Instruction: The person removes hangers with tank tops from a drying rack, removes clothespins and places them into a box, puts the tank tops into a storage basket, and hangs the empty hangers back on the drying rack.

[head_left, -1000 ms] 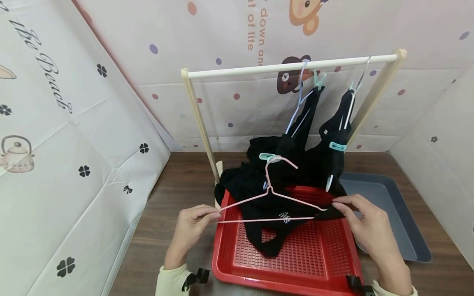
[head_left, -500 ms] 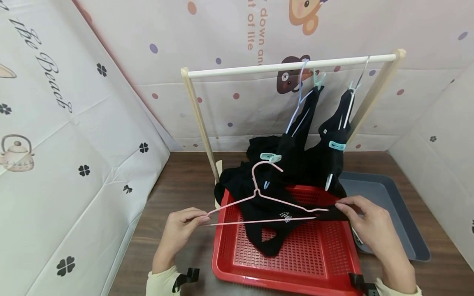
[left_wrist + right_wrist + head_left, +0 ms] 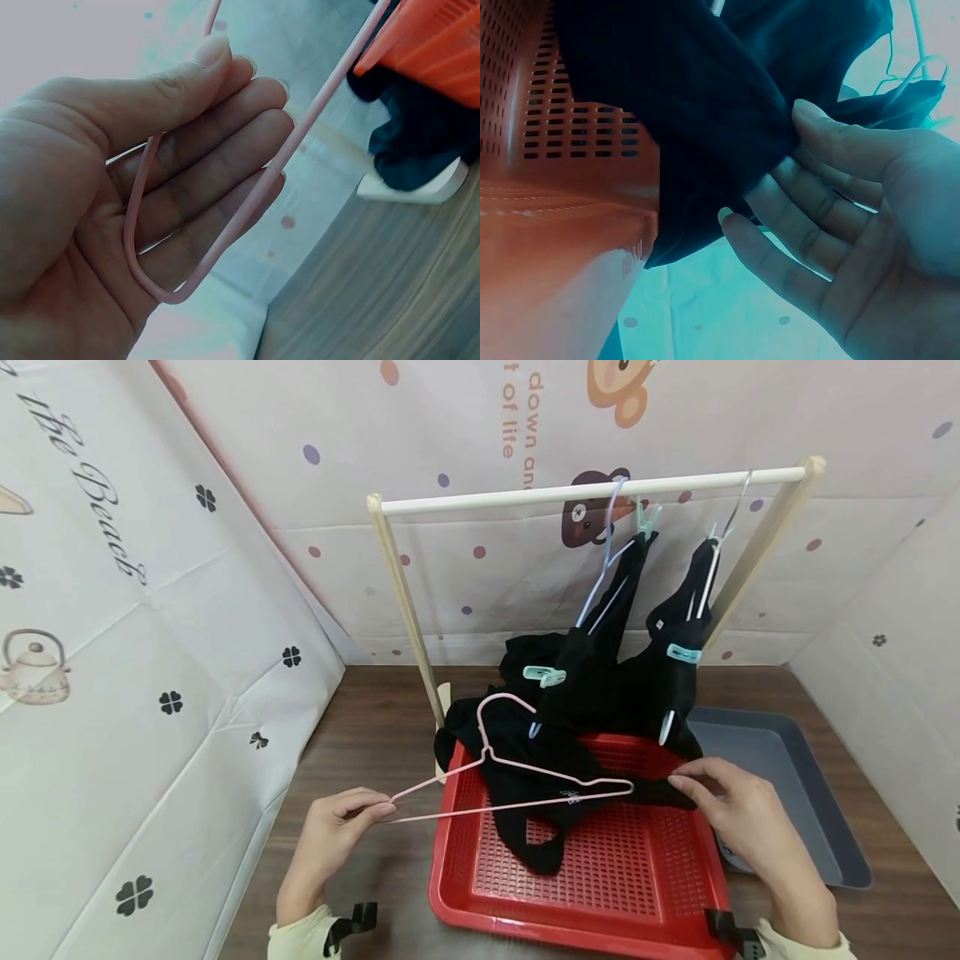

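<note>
My left hand (image 3: 330, 835) pinches the left corner of a pink clothes hanger (image 3: 517, 805), whose hook points up and away. In the left wrist view the hanger's rounded end (image 3: 180, 297) lies across the palm. My right hand (image 3: 738, 814) pinches the edge of a black garment (image 3: 663, 793) with a small white print. In the right wrist view the black cloth (image 3: 705, 112) sits between thumb and fingertips. The hanger's bare right tip lies over the garment, a little left of my right fingers. Part of the garment rests in the red basket (image 3: 570, 935), draping over its back rim.
A rack with a white rail (image 3: 480, 505) stands behind the basket. Black clothes (image 3: 585, 685) hang there on a blue hanger (image 3: 597, 585) and a white one (image 3: 707, 581), with teal clothespins (image 3: 684, 653). A grey tray (image 3: 795, 793) lies at right, partly under the basket.
My left hand has moved left and slightly down, drawing the hanger along. The hanger's right tip, earlier covered by black cloth, now shows. My right hand has hardly moved.
</note>
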Demonstrator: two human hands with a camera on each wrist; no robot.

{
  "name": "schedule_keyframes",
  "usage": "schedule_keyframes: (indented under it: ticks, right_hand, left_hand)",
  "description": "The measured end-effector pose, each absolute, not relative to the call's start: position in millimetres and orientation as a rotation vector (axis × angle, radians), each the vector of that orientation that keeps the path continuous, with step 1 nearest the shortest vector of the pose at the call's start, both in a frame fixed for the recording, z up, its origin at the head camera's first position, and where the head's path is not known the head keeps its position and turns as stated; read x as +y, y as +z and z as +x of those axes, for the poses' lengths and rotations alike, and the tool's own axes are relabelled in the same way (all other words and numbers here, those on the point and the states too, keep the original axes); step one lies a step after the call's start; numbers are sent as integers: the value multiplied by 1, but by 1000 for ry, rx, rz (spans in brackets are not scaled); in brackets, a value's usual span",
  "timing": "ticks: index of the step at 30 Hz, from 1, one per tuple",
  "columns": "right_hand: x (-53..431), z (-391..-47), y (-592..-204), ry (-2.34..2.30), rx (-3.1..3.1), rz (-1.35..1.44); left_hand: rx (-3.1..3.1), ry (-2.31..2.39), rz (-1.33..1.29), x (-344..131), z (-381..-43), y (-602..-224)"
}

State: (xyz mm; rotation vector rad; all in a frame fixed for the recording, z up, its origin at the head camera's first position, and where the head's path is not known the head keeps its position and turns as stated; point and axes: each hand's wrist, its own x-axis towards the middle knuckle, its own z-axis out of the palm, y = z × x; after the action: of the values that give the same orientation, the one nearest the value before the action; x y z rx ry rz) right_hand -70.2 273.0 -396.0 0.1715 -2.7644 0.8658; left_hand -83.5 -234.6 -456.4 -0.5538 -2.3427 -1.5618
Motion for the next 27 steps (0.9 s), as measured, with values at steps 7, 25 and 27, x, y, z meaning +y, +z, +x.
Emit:
schedule_keyframes:
  ticks: [7,25,27]
  right_hand:
    - [270,-72,-395,871,-2788,176]
    - [248,-78,-395,873,-2818,298]
    - [247,-78,-395,879,-2827,297]
  left_hand:
    - [-2368,-1545,-375,-254,-74,-454]
    - [-2358,-1624,5,-276,-55,-443]
    - [-2341,-1644,50,-280,-52,-440]
